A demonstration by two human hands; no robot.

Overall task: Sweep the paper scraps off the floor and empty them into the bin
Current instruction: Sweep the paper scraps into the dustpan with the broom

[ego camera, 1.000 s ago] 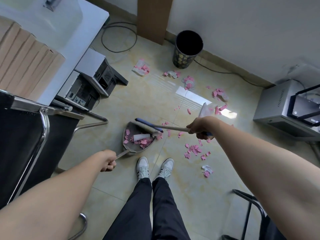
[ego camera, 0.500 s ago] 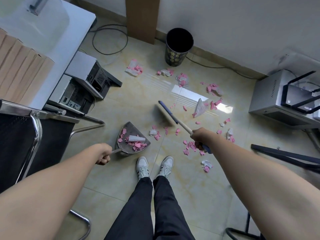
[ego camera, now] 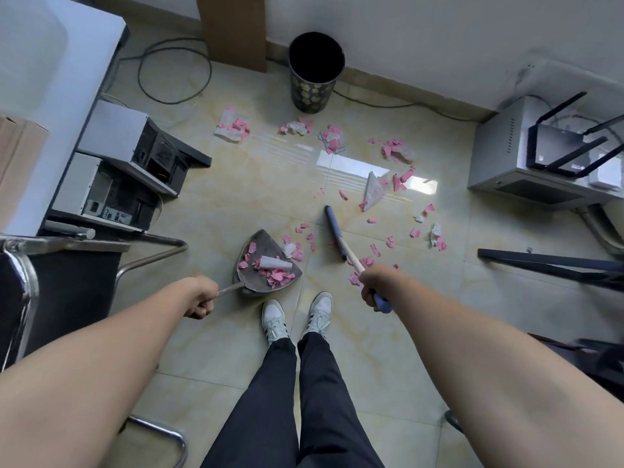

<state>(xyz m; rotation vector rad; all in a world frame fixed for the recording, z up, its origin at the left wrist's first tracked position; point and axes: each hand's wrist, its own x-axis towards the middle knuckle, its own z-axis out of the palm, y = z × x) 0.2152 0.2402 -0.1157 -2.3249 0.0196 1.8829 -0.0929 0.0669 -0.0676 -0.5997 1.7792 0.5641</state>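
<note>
My left hand (ego camera: 199, 297) grips the thin handle of a grey dustpan (ego camera: 260, 246) that rests on the floor just ahead of my feet. Pink scraps and a white paper roll lie in the pan. My right hand (ego camera: 377, 284) holds the broom (ego camera: 335, 233) by its wooden shaft; its blue head sits on the tiles to the right of the pan. Pink and white paper scraps (ego camera: 395, 152) are scattered over the floor beyond, up to the black patterned bin (ego camera: 314, 89) standing by the far wall.
Computer cases (ego camera: 114, 163) and a desk line the left side, with a metal chair frame (ego camera: 20, 282) at near left. A grey cabinet with a router (ego camera: 526, 153) sits at right, above a dark bar (ego camera: 547, 263). Cables (ego camera: 175, 76) loop near the bin.
The broom head has swung from over the dustpan out to the right and turned end-on. My right hand pulled back toward me. The dustpan stayed put.
</note>
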